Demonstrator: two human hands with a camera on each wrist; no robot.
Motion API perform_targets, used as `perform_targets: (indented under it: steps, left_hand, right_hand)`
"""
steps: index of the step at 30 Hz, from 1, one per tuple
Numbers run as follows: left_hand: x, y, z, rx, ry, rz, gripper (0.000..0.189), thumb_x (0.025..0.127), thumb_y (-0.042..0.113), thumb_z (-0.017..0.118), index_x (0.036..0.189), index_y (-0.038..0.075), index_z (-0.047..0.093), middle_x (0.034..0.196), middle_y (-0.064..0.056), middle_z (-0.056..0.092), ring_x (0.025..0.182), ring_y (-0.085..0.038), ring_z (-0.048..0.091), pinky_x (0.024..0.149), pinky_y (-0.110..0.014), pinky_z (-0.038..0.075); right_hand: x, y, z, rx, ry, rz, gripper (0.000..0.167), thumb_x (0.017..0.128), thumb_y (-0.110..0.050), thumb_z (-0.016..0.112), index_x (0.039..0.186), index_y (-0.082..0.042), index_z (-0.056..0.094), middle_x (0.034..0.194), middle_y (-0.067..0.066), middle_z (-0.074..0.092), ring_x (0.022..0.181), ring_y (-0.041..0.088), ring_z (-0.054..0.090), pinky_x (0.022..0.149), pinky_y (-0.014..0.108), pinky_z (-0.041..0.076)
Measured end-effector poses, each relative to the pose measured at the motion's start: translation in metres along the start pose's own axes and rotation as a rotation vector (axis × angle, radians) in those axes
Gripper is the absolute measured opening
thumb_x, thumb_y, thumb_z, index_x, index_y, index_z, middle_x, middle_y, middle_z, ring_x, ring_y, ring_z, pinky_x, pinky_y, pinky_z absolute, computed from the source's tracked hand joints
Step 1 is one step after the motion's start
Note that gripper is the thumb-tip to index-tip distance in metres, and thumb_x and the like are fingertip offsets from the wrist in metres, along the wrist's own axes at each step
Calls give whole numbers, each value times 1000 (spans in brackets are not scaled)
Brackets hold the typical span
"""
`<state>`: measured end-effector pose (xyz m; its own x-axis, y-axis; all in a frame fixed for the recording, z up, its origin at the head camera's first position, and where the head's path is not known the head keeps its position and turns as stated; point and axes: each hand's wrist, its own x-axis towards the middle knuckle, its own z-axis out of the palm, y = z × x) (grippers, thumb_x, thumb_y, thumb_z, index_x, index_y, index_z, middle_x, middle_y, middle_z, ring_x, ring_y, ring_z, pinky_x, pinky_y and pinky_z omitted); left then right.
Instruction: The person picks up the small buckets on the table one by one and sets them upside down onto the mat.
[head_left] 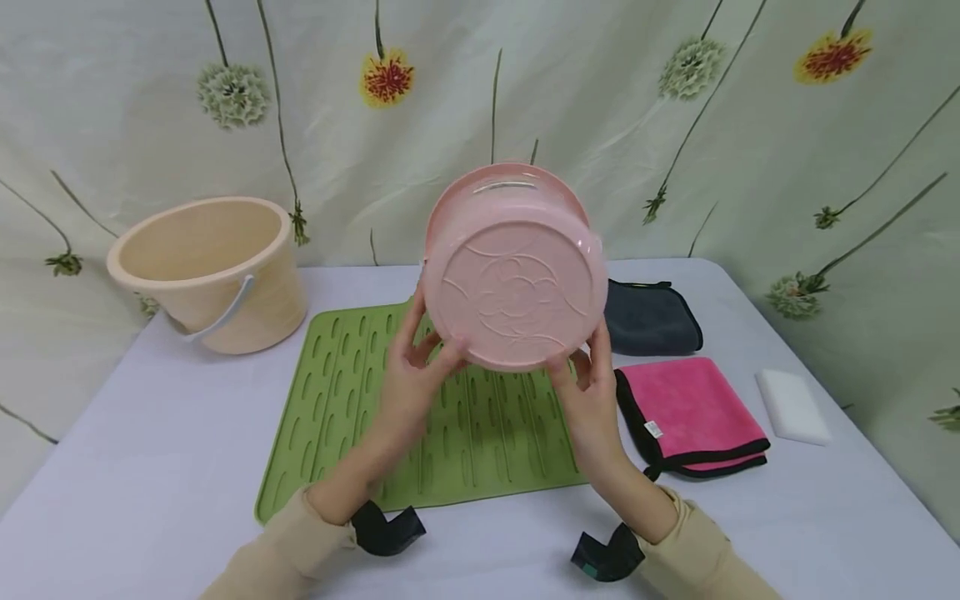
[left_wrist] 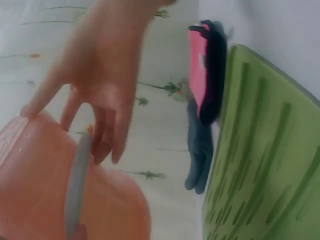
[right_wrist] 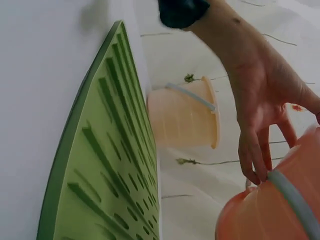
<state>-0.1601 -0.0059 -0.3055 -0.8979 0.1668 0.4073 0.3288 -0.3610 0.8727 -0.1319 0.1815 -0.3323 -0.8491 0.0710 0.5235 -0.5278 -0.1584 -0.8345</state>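
Observation:
A small pink bucket [head_left: 517, 283] is held up above the green ridged mat [head_left: 322, 400], tilted so its embossed base faces the head camera. My left hand [head_left: 411, 379] grips its left side, thumb against the base's edge. My right hand [head_left: 588, 396] grips the opposite side the same way. The bucket's grey handle [left_wrist: 77, 187] runs along its side in the left wrist view, where the right hand [left_wrist: 107, 75] appears. In the right wrist view, the left hand [right_wrist: 265, 92] has its fingertips at the bucket wall. The bucket's inside is hidden.
A larger cream bucket [head_left: 277, 292] with a grey-blue handle stands at the back left. On the right lie a dark grey folded cloth [head_left: 648, 321], a pink black-edged towel [head_left: 690, 408] and a white sponge-like block [head_left: 792, 407]. A flower-patterned curtain hangs behind the table.

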Motion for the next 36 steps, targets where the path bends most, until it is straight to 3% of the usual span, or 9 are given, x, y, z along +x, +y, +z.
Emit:
perform_targets:
  steps: [3,6,10,13,17,20,28,32,36]
  left_hand:
    - [3,4,-9,-148,79,-145,65,91,11,53,149,22,26,141,-2,33,114,-30,48,87,-47,46]
    - [5,9,-19,-176,139,-261,60,94,18,49,149,23,27,137,-7,39,110,-28,52,86,-48,46]
    - [9,13,-29,-102,155,-334,57,95,20,49,148,20,29,135,-9,40,108,-30,53,82,-46,49]
    - [16,11,-33,-16,144,-390,56,95,26,52,147,18,32,136,-8,39,111,-31,50,80,-44,50]
    - [35,4,-33,50,144,-501,60,93,34,56,146,19,33,139,-8,37,116,-34,47,80,-41,51]
    - [50,-2,-31,55,145,-571,62,92,37,57,147,21,31,145,-7,31,119,-39,43,79,-39,51]
    - [89,-4,-31,121,130,-617,67,91,40,58,148,24,28,148,-7,27,120,-46,40,74,-37,53]
    - [99,0,-32,147,87,-651,64,93,35,57,148,20,28,144,-11,32,116,-44,47,75,-36,53]
    - [100,2,-25,147,32,-654,57,94,30,56,145,16,35,141,-8,38,108,-38,55,75,-32,53]
  right_hand:
    - [2,-5,3,-179,4,-75,82,89,-35,65,152,-23,14,152,-1,12,133,23,24,104,42,30]
    - [6,-16,3,-320,-9,-182,90,86,-43,64,151,-10,11,154,6,4,138,23,14,107,48,19]
    - [17,-28,1,-457,-93,-327,91,86,-45,61,147,1,13,152,19,6,138,27,12,106,53,19]
    - [26,-28,-2,-525,-186,-352,84,87,-37,64,146,1,18,151,22,12,138,29,13,103,56,22]
    - [39,-22,-4,-549,-245,-249,79,85,-6,69,146,4,19,152,22,10,138,29,12,102,55,25]
    - [53,-15,-7,-492,-259,-143,81,82,11,65,147,4,15,152,20,5,138,27,11,103,52,26]
    - [93,4,-18,-374,-284,25,78,92,-5,59,151,-10,8,155,7,5,139,18,8,106,49,21]
    - [94,16,-17,-389,-183,110,77,94,-15,59,152,-18,8,155,0,5,138,13,6,108,42,19]
    - [89,18,-10,-422,-99,201,75,94,-20,58,152,-19,9,155,3,2,138,19,6,108,40,19]
